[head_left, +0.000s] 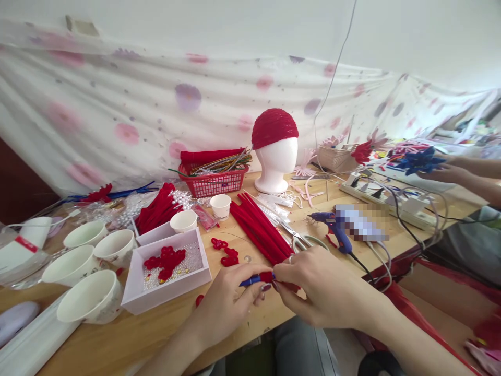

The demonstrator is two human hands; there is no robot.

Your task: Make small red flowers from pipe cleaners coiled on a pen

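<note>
Near the table's front edge, my left hand (229, 297) is closed around a slim blue pen-like rod (249, 281). Red fuzzy pipe cleaner (266, 277) is wrapped about the rod's end. My right hand (319, 284) pinches the pipe cleaner there, its fingertips close to those of the left; what lies under them is partly hidden. Just beyond my hands lies a bundle of long red pipe cleaners (260, 227). Small curled red pieces (229, 257) rest left of the bundle. Scissors (299, 237) lie to its right.
A white box (135, 287) holds beads and red flower pieces. Paper cups (92, 297) stand at left. Behind are a red basket (211, 183) and a foam head (276, 162) in a red cap. Right are a glue gun (334, 230), cables and a co-worker's hands (438, 175) with a blue flower.
</note>
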